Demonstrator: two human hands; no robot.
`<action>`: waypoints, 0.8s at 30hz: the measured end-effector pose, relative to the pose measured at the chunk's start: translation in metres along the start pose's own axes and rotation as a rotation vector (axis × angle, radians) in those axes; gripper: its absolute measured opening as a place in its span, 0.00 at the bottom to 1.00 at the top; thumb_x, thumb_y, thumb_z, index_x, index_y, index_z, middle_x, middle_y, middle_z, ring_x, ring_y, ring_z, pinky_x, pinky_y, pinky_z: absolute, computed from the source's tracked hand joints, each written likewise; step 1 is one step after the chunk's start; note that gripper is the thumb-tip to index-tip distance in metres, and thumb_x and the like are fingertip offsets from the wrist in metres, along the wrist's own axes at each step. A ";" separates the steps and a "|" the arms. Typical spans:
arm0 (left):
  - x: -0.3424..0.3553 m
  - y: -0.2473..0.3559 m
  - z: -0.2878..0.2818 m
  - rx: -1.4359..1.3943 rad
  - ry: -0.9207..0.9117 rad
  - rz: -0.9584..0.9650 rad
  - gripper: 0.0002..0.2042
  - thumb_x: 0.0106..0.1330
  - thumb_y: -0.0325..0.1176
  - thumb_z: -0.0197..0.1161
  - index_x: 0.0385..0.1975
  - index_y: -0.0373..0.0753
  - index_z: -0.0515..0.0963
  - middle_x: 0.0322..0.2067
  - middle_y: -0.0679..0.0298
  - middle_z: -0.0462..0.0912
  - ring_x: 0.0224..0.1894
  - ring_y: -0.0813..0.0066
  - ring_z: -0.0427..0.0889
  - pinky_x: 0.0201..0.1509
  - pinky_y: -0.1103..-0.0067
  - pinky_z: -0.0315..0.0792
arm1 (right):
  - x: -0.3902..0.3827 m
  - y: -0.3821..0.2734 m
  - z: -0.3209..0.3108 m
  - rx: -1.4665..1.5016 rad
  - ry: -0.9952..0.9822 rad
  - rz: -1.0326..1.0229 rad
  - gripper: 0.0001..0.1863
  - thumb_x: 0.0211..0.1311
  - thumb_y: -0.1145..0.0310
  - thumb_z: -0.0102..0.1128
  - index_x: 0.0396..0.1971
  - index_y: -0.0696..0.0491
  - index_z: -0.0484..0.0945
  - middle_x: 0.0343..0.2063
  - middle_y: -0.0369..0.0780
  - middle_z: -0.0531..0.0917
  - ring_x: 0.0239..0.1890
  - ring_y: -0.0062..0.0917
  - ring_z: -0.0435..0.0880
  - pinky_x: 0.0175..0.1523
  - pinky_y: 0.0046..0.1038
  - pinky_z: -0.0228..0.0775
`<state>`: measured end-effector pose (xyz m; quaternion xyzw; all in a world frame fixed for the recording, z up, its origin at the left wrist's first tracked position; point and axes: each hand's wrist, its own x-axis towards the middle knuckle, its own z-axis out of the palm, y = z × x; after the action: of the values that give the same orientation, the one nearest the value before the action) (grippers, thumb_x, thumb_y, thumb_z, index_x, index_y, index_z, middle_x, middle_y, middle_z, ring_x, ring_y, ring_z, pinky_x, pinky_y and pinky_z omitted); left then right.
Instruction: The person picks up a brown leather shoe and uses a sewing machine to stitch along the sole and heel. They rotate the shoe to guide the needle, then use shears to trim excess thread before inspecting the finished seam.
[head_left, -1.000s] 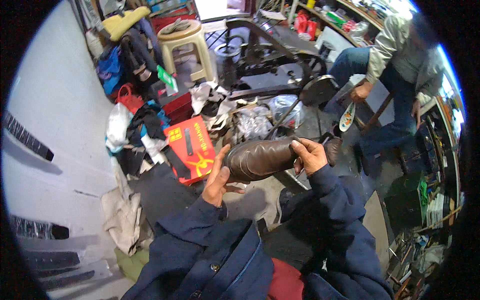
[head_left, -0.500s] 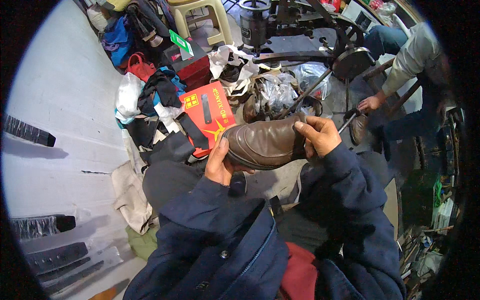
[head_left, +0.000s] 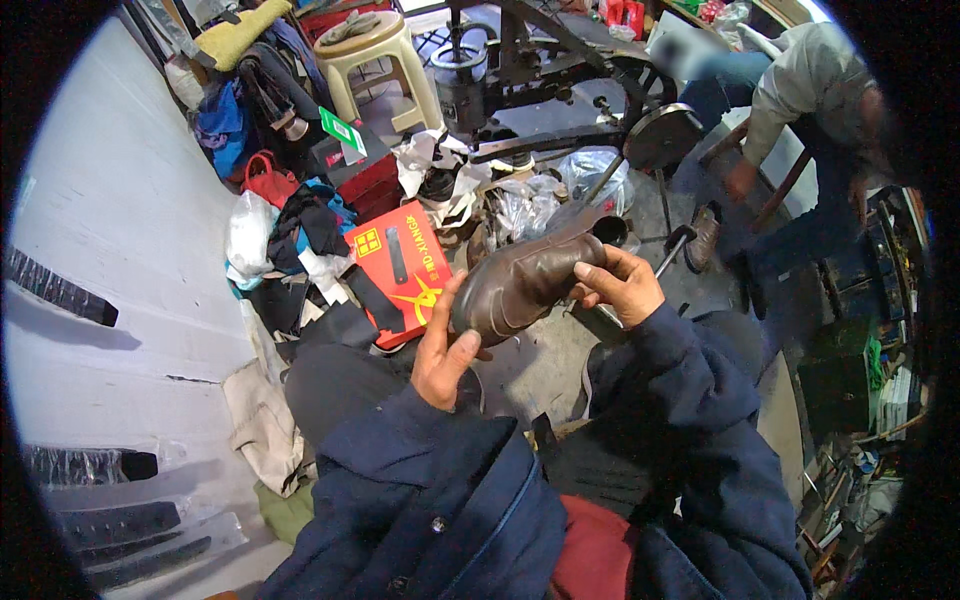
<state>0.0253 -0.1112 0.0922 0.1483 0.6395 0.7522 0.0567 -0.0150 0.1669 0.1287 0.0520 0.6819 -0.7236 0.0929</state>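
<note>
A brown leather shoe [head_left: 528, 280] is held up over my lap between both hands. My left hand [head_left: 445, 352] grips its rounded left end, thumb towards me and fingers along the far side. At the opposite end, my right hand [head_left: 622, 285] pinches the upper edge between thumb and fingers. The shoe tilts, with its right end higher. Its sole is mostly turned out of sight.
A red shoebox [head_left: 398, 275] lies beyond my left hand among bags and cloths. A cream stool [head_left: 385, 75] and a black machine with a round wheel [head_left: 663, 136] stand farther back. At the right another person [head_left: 815, 85] bends near a brown shoe [head_left: 703, 240].
The shoe has tilted, its right end rising and turning away, and my grip on it has shifted. The other person's hand has moved up off the tool by the brown shoe on the floor.
</note>
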 end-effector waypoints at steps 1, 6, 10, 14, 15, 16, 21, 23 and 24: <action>-0.001 0.001 0.002 0.028 -0.015 0.023 0.39 0.73 0.44 0.57 0.80 0.37 0.50 0.64 0.53 0.72 0.57 0.70 0.77 0.50 0.76 0.76 | -0.001 -0.002 -0.001 0.011 -0.008 -0.016 0.17 0.68 0.67 0.69 0.52 0.58 0.82 0.37 0.37 0.87 0.34 0.19 0.84 0.39 0.24 0.76; -0.006 0.010 0.013 -0.089 -0.051 0.002 0.39 0.74 0.43 0.57 0.80 0.36 0.48 0.68 0.53 0.69 0.60 0.69 0.76 0.53 0.75 0.77 | -0.008 -0.007 -0.002 0.027 0.041 -0.136 0.16 0.67 0.68 0.70 0.51 0.57 0.82 0.35 0.33 0.85 0.33 0.17 0.80 0.41 0.24 0.73; -0.012 0.020 0.018 -0.160 -0.071 -0.034 0.39 0.74 0.43 0.57 0.81 0.39 0.47 0.69 0.53 0.67 0.61 0.67 0.78 0.51 0.76 0.80 | -0.014 -0.010 -0.005 0.068 0.046 -0.189 0.15 0.67 0.69 0.70 0.50 0.57 0.83 0.36 0.32 0.85 0.34 0.17 0.80 0.43 0.23 0.73; -0.021 0.023 0.021 -0.148 -0.059 -0.030 0.42 0.74 0.49 0.57 0.81 0.43 0.45 0.69 0.52 0.69 0.58 0.59 0.82 0.48 0.70 0.84 | -0.020 -0.011 -0.007 0.052 0.019 -0.184 0.15 0.67 0.69 0.70 0.51 0.57 0.83 0.37 0.33 0.86 0.34 0.17 0.81 0.43 0.23 0.75; -0.025 0.022 0.022 -0.150 -0.061 -0.021 0.43 0.73 0.52 0.58 0.81 0.44 0.43 0.68 0.51 0.70 0.57 0.55 0.84 0.47 0.67 0.86 | -0.021 -0.009 -0.005 0.042 0.012 -0.180 0.15 0.67 0.68 0.70 0.51 0.57 0.83 0.37 0.33 0.86 0.34 0.17 0.81 0.42 0.24 0.75; -0.028 0.020 0.021 -0.208 -0.066 -0.076 0.43 0.73 0.54 0.58 0.81 0.46 0.43 0.69 0.50 0.70 0.56 0.52 0.84 0.46 0.65 0.86 | -0.025 -0.008 -0.004 0.048 -0.009 -0.198 0.16 0.67 0.68 0.70 0.51 0.57 0.83 0.37 0.33 0.87 0.34 0.17 0.82 0.41 0.24 0.76; -0.035 0.001 0.008 -0.561 -0.209 -0.393 0.45 0.72 0.70 0.49 0.80 0.48 0.47 0.69 0.45 0.70 0.58 0.36 0.82 0.49 0.48 0.85 | -0.030 -0.002 0.014 -0.087 0.017 -0.054 0.14 0.69 0.63 0.69 0.46 0.57 0.85 0.32 0.35 0.85 0.27 0.20 0.81 0.35 0.24 0.76; -0.038 -0.009 0.003 -0.738 -0.264 -0.531 0.45 0.71 0.72 0.46 0.78 0.44 0.54 0.68 0.44 0.71 0.61 0.34 0.79 0.51 0.45 0.83 | -0.033 -0.002 0.021 -0.185 0.023 -0.074 0.18 0.70 0.58 0.68 0.48 0.58 0.85 0.30 0.37 0.85 0.26 0.20 0.82 0.33 0.26 0.76; -0.041 -0.013 0.001 -0.757 -0.269 -0.583 0.46 0.71 0.74 0.44 0.77 0.43 0.57 0.68 0.43 0.71 0.63 0.32 0.77 0.52 0.42 0.82 | -0.035 -0.003 0.025 -0.221 0.030 -0.058 0.19 0.70 0.58 0.68 0.50 0.59 0.84 0.29 0.37 0.85 0.26 0.21 0.83 0.33 0.26 0.77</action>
<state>0.0627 -0.1193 0.0738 0.0282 0.3234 0.8587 0.3965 0.0195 0.1442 0.1398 0.0323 0.7600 -0.6457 0.0667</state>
